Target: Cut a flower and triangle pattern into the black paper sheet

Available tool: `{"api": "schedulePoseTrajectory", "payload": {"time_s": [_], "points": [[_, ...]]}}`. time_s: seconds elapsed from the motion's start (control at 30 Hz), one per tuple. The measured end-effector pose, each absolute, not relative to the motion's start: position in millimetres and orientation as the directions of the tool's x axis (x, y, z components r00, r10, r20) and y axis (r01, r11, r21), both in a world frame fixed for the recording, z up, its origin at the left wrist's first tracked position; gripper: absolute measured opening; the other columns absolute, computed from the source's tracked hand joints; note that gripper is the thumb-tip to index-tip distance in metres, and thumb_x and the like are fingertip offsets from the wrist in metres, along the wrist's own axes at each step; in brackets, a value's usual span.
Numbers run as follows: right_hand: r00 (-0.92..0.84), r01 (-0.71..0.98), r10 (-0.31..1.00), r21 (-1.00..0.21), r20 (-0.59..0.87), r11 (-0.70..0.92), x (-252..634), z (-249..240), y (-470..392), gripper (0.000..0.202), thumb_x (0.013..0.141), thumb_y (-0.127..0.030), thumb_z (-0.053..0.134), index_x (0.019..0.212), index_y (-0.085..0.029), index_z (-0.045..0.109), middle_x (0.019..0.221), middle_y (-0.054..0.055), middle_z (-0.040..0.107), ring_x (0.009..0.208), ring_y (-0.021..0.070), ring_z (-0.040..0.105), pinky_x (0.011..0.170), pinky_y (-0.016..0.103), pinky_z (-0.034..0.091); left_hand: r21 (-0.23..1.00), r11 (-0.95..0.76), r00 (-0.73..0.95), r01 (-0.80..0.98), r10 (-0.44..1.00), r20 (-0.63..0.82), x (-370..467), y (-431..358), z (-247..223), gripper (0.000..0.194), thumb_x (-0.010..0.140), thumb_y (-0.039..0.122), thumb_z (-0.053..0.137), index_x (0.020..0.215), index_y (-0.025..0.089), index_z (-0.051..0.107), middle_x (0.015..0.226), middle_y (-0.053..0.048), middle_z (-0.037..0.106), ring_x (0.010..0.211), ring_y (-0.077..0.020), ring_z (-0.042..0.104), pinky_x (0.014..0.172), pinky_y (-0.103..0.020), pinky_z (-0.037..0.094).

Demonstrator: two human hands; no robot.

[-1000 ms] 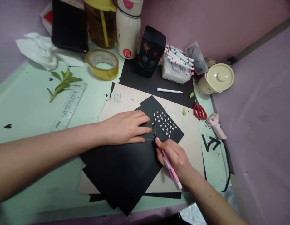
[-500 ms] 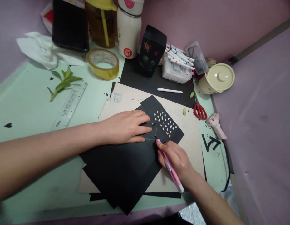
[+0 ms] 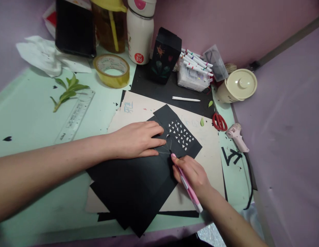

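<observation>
Black paper (image 3: 138, 192) lies at an angle over a pale sheet (image 3: 208, 164), with a patch of small cut-out triangles near its upper right corner. My left hand (image 3: 141, 139) rests flat on the paper, fingers extended beside a thin drawn outline and a small curved cut. In my right hand (image 3: 191, 171) is a pink craft knife (image 3: 187, 185), its tip touching the paper at the drawn lines, just right of my left fingertips. The fingers of my right hand are closed around the knife near its tip.
Behind the sheets stand a tape roll (image 3: 111, 80), a white bottle (image 3: 140, 37), a black box (image 3: 164, 55) and a box of markers (image 3: 194, 80). Red scissors (image 3: 219, 121), a glue gun (image 3: 238, 137) and a lidded cup (image 3: 239, 85) are right. A ruler (image 3: 75, 116) and leafy sprig (image 3: 68, 94) lie left.
The whole view has shifted very slightly. Both hands keep nearly the same places on the paper, and the knife tip is still at the drawn lines.
</observation>
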State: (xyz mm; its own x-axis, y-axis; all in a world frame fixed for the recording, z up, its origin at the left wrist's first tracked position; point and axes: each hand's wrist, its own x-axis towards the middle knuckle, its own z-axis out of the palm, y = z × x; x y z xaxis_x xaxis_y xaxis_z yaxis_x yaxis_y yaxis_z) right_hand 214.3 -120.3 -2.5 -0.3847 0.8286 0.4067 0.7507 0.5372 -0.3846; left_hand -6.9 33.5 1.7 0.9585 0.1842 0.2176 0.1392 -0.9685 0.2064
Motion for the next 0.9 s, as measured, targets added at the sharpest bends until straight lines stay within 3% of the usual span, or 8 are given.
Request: {"api": "schedulePoseTrajectory", "payload": {"time_s": [0.9], "points": [[-0.415, 0.765, 0.841, -0.367, 0.349, 0.529, 212, 6, -119, 0.023, 0.093, -0.004, 0.052, 0.113, -0.016, 0.056, 0.079, 0.006, 0.059, 0.067, 0.0169, 0.056, 0.060, 0.031, 0.051, 0.200, -0.968, 0.955, 0.152, 0.196, 0.222, -7, 32, 3, 0.034, 0.096, 0.040, 0.056, 0.122, 0.021, 0.065, 0.115, -0.013, 0.059, 0.104, -0.0281, 0.056, 0.087, -0.039, 0.049]]}}
